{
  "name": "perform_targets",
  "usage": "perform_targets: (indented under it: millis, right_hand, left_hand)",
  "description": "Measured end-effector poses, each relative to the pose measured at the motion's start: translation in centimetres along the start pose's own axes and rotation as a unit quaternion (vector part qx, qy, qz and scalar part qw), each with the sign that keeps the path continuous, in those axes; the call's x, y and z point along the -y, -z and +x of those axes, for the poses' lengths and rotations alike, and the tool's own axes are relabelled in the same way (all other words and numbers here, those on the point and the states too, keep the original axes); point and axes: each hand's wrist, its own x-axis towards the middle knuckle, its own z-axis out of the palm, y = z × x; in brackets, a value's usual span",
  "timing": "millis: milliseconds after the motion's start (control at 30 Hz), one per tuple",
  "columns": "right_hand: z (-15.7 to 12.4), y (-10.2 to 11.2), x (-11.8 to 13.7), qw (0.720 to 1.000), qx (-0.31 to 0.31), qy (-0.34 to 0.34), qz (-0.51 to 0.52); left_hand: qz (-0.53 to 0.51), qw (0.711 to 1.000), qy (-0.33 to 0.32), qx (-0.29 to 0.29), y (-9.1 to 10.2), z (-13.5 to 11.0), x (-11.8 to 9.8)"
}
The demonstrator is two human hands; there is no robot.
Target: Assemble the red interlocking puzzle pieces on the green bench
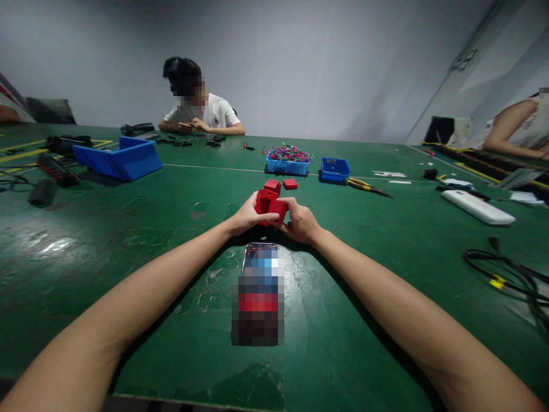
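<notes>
Fingers (pixel 252 201) of left hand (pixel 245 217) and right hand (pixel 301 224) clasp a red block (pixel 271 207), beside a phone (pixel 260 256) blurred unreadable.

both bare forearms stretch forward and converge on the red plastic box (pixel 270 207). the left hand (pixel 245 217) clasps its left side, the right hand (pixel 302 223) its right side, fingers curled around it.

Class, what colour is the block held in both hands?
Red; the block shows best in the head view.
</notes>
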Motion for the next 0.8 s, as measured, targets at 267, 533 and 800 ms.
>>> perform_targets:
  millis: [267,533,800]
  right_hand:
    - [0.07,0.16,0.1,0.999,0.025,-0.042,0.01]
    - [0.11,0.37,0.18,0.997,0.057,-0.055,0.021]
    - [0.23,0.74,0.38,0.995,0.073,-0.046,0.043]
  left_hand:
    - [0.009,1.0,-0.009,0.004,-0.04,-0.05,-0.12]
    - [0.016,1.0,-0.02,0.004,-0.05,-0.09,-0.02]
    - [0.01,1.0,-0.012,0.017,-0.01,-0.08,-0.04]
